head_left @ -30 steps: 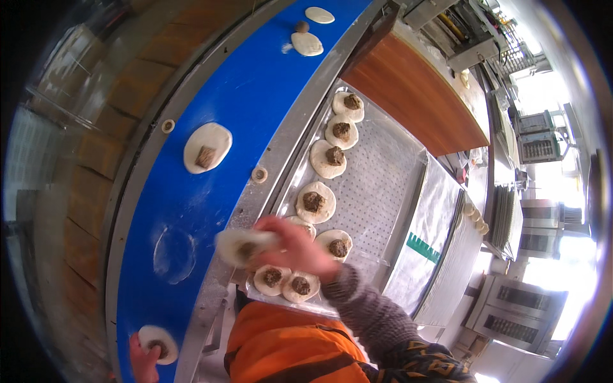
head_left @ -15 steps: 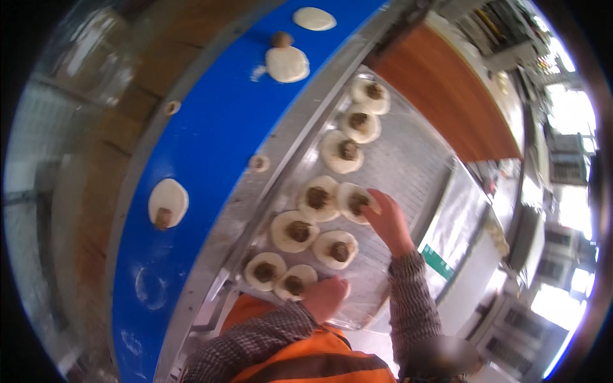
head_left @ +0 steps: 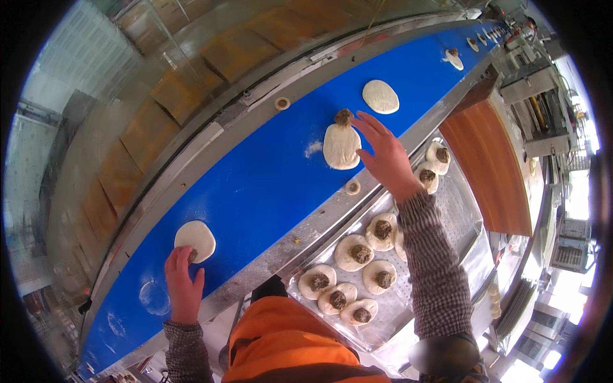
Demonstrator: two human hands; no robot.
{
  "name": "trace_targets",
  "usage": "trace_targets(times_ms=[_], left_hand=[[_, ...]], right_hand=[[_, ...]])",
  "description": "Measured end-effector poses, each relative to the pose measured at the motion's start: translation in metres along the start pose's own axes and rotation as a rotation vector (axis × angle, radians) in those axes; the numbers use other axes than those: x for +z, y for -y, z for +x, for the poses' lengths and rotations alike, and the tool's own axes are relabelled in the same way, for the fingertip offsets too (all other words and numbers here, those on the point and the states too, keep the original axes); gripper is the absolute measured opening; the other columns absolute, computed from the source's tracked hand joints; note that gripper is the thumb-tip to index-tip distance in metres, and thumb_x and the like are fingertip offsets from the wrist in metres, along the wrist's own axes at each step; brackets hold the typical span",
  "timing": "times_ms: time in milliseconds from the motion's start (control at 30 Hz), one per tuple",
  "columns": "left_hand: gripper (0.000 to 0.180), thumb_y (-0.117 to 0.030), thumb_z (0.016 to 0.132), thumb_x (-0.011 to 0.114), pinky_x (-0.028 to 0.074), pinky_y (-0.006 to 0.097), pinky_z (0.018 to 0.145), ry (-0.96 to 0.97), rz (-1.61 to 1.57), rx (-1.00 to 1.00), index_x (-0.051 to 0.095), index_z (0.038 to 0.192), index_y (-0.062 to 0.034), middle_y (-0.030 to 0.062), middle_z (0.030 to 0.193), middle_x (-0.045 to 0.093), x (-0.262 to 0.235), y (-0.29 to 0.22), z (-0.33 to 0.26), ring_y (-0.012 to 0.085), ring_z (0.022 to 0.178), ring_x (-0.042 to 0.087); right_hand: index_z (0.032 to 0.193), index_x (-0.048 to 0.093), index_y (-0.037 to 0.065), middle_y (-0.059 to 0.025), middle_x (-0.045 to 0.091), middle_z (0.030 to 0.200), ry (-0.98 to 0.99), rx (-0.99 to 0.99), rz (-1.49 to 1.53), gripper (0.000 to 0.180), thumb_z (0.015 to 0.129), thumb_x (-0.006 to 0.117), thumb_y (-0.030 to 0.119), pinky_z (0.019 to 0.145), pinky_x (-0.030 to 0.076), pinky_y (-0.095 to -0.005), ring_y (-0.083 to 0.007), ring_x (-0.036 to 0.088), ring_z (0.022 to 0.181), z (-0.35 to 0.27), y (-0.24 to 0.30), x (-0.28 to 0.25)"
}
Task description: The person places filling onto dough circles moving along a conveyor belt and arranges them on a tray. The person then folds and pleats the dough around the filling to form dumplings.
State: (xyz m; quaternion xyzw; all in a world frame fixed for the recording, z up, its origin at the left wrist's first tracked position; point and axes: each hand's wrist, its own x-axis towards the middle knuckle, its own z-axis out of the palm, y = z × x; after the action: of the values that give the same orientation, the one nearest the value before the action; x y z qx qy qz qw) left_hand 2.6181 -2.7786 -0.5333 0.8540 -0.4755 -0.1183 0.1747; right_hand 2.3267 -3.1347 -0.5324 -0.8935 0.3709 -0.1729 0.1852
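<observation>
A round flat dough piece [head_left: 199, 237] lies at the left on the blue conveyor belt [head_left: 255, 191]. The fingertips of my left hand [head_left: 184, 290] are at the brown filling [head_left: 192, 255] on its near edge, thumb held apart. Farther along, my right hand [head_left: 388, 159] reaches over the belt with its fingers spread. It is beside a second dough piece [head_left: 341, 148], whose lump of filling [head_left: 343, 117] sits at the far edge. Neither hand has visibly closed on anything. Another plain dough round [head_left: 380, 97] lies just beyond my right hand.
A metal tray [head_left: 456, 220] beside the belt holds several dough rounds topped with filling, partly hidden by my right sleeve. More dough pieces [head_left: 472, 45] lie at the belt's far end. A brown board [head_left: 491, 169] stands past the tray. Metal rails edge the belt.
Both hands have left the tray and moved over to the belt, the left to the nearer dough piece, the right to the farther one. The view has swung toward the belt.
</observation>
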Motion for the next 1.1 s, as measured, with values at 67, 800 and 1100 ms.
trace_targets(times_ms=[67,800,1100], left_hand=[[0.048,-0.001,0.078,0.071,0.047,0.041,0.096,0.051,-0.046,-0.024,0.054,0.122,-0.0085,0.0161,0.125,0.054,0.004,0.031,-0.009,0.0342,0.115,0.053],[0.042,-0.024,0.078,0.076,0.052,0.043,0.08,0.627,0.166,-0.311,0.058,0.108,0.0002,0.0138,0.089,0.06,-0.097,0.327,-0.048,0.0314,0.091,0.062],[0.056,-0.038,0.081,0.073,0.047,0.048,0.093,0.57,0.144,-0.528,0.054,0.125,-0.0081,0.0179,0.115,0.056,-0.147,0.294,-0.054,0.0386,0.108,0.055]], right_hand=[[0.13,0.054,0.012,-0.0099,0.053,0.135,0.023,-0.071,-0.059,0.052,0.08,0.067,0.006,0.092,0.05,-0.0409,-0.031,0.058,0.112,0.03,0.006,0.017],[0.092,0.068,0.0,-0.0136,0.062,0.096,0.444,0.116,0.179,0.039,0.062,0.077,0.023,0.072,0.051,-0.0404,-0.0294,0.061,0.088,-0.018,0.2,0.112],[0.087,0.067,0.005,-0.0146,0.063,0.094,0.362,-0.118,0.241,0.011,0.08,0.064,0.013,0.071,0.049,-0.0386,-0.0277,0.063,0.084,-0.05,0.27,0.177]])
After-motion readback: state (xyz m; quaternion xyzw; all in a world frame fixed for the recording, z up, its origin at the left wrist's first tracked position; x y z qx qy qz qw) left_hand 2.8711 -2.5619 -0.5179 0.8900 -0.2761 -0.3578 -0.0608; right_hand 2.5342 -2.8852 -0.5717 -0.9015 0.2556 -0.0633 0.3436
